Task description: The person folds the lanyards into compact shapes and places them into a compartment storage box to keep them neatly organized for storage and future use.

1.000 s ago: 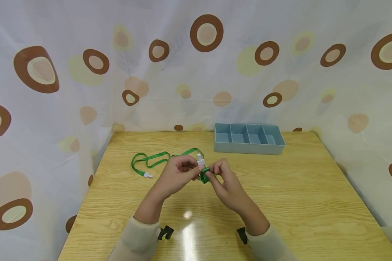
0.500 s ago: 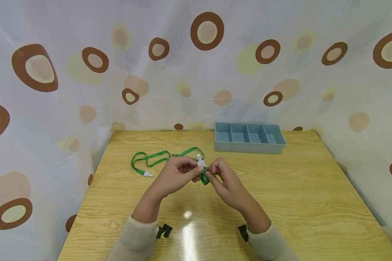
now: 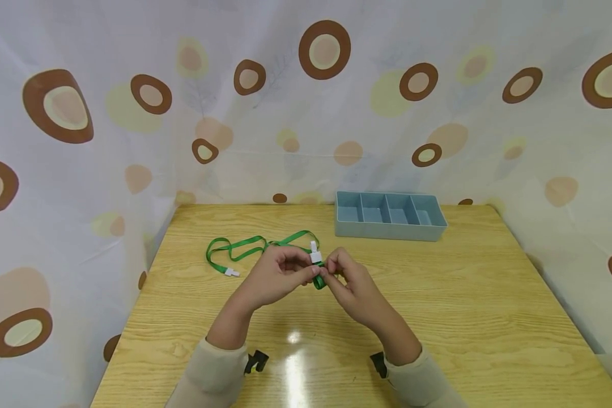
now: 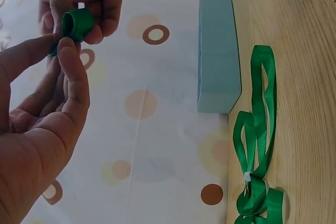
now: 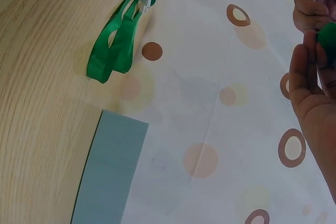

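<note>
A green lanyard with a white plastic clip is held above the table, its ribbon wound into a small coil in the left wrist view. My left hand pinches it between thumb and fingers just below the clip. From the other side, my right hand pinches the coil, thumb and index finger close to the left thumb tip. Fingers hide part of the ribbon. Behind the left hand, a second green lanyard lies loosely spread on the table, a white clip at its left end.
A blue-grey tray with several compartments stands at the back of the wooden table, right of the hands. A patterned white curtain encloses the back and sides.
My left thumb has slid down from the clip onto the ribbon, meeting the right thumb. The green coil looks narrower and hangs just below the fingers. The tray and loose lanyard stay put.
</note>
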